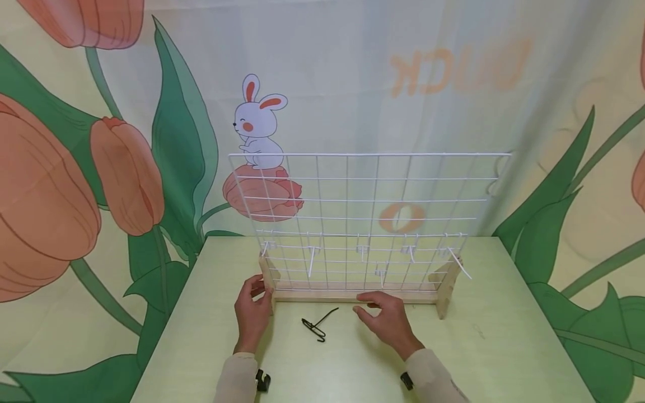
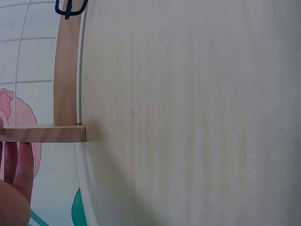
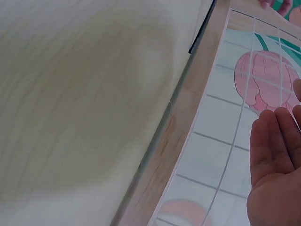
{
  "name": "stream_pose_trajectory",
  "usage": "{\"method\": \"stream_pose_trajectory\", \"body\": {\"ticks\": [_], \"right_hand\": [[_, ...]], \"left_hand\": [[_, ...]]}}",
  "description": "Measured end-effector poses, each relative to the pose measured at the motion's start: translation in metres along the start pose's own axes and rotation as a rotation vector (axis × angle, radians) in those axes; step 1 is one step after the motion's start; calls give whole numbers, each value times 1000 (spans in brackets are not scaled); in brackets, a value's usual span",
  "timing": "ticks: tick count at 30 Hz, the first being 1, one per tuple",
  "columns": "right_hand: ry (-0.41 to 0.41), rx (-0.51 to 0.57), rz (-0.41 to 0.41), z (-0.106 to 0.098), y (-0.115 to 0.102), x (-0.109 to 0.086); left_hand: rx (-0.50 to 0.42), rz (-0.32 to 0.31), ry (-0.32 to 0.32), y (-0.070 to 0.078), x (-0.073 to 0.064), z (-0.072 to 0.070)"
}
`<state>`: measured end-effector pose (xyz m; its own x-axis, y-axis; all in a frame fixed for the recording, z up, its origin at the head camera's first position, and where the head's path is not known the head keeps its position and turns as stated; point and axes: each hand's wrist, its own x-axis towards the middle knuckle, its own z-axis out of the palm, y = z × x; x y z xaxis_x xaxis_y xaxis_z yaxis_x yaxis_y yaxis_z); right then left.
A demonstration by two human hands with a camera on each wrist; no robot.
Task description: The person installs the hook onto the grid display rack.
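A white wire grid panel [image 1: 347,217] stands upright in a wooden stand [image 1: 353,295] on the table. My left hand [image 1: 253,313] holds the stand's left side piece [image 2: 44,133] near its foot, fingers on the outer face. Only a sliver of the thumb shows in the left wrist view. My right hand [image 1: 387,322] hovers before the stand's front bar with nothing in it, fingers extended and thumb apart [image 3: 277,165]. Between the hands a black wire hook [image 1: 314,328] lies on the table. Several white hooks [image 1: 311,260] hang on the grid's lower part.
The pale table [image 1: 322,369] runs under everything, its far edge behind the stand. A printed curtain [image 1: 332,73] with tulips and a rabbit hangs behind. The stand's right side piece [image 1: 445,291] rests on the table; one white hook [image 1: 459,264] juts past it.
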<state>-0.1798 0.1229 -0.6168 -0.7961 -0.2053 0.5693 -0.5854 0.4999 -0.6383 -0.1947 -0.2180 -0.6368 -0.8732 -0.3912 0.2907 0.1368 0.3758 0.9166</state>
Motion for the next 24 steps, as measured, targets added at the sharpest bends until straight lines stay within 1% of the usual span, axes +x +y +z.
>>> {"method": "stream_pose_trajectory", "body": {"ticks": [2,5,9,11,18,20,24], "right_hand": [[-52,-1,-18,3,-1,2],[-122,-16,-23,10,-1,5],[-197,-34,-28,21,-2,11],[-238,-23,-21,25,-3,13],[-407,-12,51,39,-5,20],[-444,-29,34,44,-4,21],[-475,-82,-33,53,-4,22]], "left_hand": [[1,0,1,0,0,0],[2,1,5,0,1,1],[6,3,4,-3,1,1],[8,1,2,-3,0,1],[12,-5,-12,1,-1,0],[14,-4,-13,1,0,-1],[22,2,-16,0,1,-1]]}}
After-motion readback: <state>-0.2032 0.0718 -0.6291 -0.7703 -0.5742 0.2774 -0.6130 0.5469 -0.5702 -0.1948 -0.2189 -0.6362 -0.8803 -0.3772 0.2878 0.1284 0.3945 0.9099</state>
